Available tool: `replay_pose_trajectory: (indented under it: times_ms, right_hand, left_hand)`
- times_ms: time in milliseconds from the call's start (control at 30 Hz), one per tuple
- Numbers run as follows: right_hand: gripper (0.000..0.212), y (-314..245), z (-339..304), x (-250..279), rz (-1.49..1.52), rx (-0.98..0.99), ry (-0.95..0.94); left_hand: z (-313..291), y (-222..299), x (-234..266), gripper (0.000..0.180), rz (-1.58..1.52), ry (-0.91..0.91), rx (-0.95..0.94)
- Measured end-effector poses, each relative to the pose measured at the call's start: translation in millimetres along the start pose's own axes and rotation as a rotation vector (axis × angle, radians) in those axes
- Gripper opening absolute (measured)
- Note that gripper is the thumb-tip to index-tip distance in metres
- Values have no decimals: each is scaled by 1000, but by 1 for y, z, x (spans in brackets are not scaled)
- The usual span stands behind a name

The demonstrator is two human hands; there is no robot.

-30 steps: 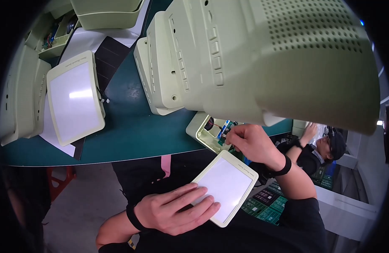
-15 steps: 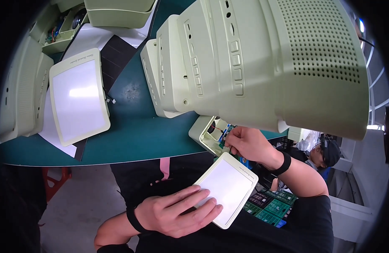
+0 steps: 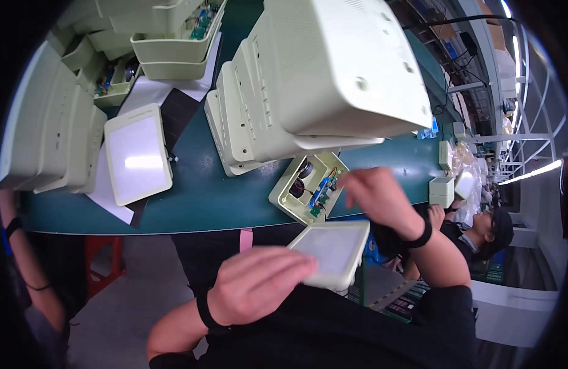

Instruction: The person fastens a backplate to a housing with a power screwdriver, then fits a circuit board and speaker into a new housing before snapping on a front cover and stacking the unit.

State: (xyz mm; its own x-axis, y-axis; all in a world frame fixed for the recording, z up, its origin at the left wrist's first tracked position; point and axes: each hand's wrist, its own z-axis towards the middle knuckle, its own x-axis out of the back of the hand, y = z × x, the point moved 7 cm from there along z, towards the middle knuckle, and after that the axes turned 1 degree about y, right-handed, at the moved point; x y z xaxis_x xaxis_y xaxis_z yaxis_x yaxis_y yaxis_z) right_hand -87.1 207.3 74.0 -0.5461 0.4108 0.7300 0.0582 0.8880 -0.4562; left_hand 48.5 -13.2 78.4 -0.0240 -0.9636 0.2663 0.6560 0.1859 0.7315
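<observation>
My left hand (image 3: 262,284) holds a cream-framed panel (image 3: 333,249) with a whitish face, its fingers lying across the near left part. The panel tilts in front of the table edge. Just beyond it, an open cream housing (image 3: 282,195) sits at the table edge, showing a green and blue circuit board (image 3: 322,195), round black parts (image 3: 301,178) and thin wires. My right hand (image 3: 379,200) hovers at the housing's right side, fingers bent downward and smeared by motion. Whether it holds anything I cannot make out. A black band circles each wrist.
Stacked cream housings (image 3: 308,80) rise beyond my hands. More stacks (image 3: 50,123) stand at left, near another framed panel (image 3: 136,154) on white and black sheets. One person's arm (image 3: 35,270) shows at far left; another person (image 3: 474,234) works at right. A red stool (image 3: 105,264) stands below the table.
My right hand has come up and away from the circuit board, uncovering more of the housing's inside. The panel in my left hand has tilted. The view has shifted, and an arm appears at left.
</observation>
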Motion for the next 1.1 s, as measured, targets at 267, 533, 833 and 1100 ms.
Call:
replay_pose_trajectory:
  times_ms: [267,533,833,1100]
  right_hand:
    - [33,30,-60,36,377,324,425]
    - [44,69,-50,-12,906,206,128]
    - [34,72,-57,-94,1786,16,186]
    - [58,76,-97,-47,263,127,302]
  left_hand:
    - [43,22,-27,28,234,-18,-296]
    - [38,12,-54,47,340,-85,-307]
    - [13,-28,-85,60,-310,268,553]
    - [33,-79,-87,46,-487,185,769]
